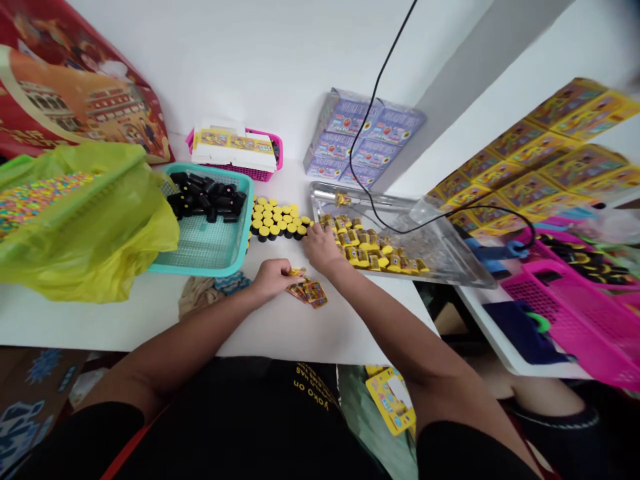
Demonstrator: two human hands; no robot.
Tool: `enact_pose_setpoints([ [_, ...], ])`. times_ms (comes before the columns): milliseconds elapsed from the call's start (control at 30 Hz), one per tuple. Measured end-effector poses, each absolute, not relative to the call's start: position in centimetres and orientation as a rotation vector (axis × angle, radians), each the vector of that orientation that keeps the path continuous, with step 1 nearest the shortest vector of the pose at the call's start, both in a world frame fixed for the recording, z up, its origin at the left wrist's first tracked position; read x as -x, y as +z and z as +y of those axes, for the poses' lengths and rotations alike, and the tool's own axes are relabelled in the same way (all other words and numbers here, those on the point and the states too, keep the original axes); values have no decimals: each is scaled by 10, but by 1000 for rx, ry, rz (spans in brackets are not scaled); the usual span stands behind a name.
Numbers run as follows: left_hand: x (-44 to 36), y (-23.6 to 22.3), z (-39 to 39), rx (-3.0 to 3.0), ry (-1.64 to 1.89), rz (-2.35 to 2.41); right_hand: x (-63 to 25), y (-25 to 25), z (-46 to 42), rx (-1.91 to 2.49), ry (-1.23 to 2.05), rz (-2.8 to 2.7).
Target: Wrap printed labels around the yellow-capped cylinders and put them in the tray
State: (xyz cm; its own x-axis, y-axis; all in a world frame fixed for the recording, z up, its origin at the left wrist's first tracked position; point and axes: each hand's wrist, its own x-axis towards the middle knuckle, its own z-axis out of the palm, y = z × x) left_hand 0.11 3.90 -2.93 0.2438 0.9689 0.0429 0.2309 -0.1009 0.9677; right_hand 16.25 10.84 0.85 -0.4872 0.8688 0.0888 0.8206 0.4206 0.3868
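Note:
My left hand (273,277) is closed, pinching a small yellow printed piece (297,272) between thumb and fingers. Just beneath it, a small fanned pile of printed yellow-and-purple cards (311,292) lies on the white table. My right hand (320,244) reaches to the right end of a cluster of short black cylinders with yellow tops (273,217). Its fingers are curled down, and what they grip is hidden. Beside that hand, a metal tray (440,257) carries rows of small yellow wrapped pieces (367,247).
A turquoise basket (200,257) holds black tubes (213,198). Left of it is a yellow-green plastic bag (125,227) around colourful beads. Purple boxes (365,133) stand by the wall. A black cable (375,93) hangs across the tray. Pink baskets (575,307) sit right. A cloth (197,293) lies left.

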Motion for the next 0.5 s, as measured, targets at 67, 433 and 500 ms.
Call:
enact_pose_setpoints([
  [67,-1,-29,39,-1612,957,1143,-158,1,112,-1556,554,2545],
  [433,1,-36,45,-1738,928,1128,-152,26,102,-1278,492,2579],
  [500,1,-35,46,-1745,921,1134,-153,35,96,-1240,449,2600],
])
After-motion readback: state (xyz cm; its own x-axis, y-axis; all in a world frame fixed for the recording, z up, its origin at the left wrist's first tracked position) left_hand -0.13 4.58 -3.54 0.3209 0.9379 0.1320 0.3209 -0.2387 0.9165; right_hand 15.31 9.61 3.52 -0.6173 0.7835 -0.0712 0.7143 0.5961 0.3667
